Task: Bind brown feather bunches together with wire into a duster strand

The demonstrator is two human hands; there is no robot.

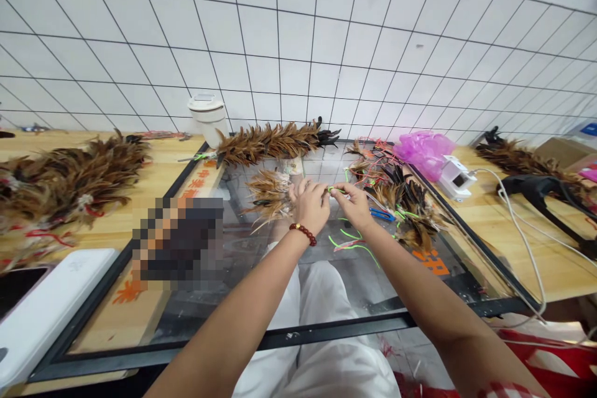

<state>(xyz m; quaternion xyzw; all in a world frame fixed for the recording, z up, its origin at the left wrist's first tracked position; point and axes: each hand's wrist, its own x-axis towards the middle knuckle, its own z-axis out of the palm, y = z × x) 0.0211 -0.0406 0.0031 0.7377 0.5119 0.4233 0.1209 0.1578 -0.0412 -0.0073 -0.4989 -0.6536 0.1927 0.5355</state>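
Over the framed glass panel, my left hand (311,202), with a red bead bracelet at the wrist, is closed around the base of a brown feather bundle (269,196). The feathers fan out to the left of the fingers. My right hand (353,204) pinches a thin green cord (332,189) where the fingertips of both hands almost meet. How the cord joins the bundle is hidden by the fingers. Close to the right hand lie a blue-handled tool (381,214), loose green cord pieces (361,244) and a pile of dark and brown feathers (410,199).
A long feather garland (275,140) lies along the far edge by a white lidded cup (208,115). More feather strands (88,168) are at left, near a white oblong device (60,298). At right are a pink plastic bag (426,152), a charger (457,177) and a white cable (525,242).
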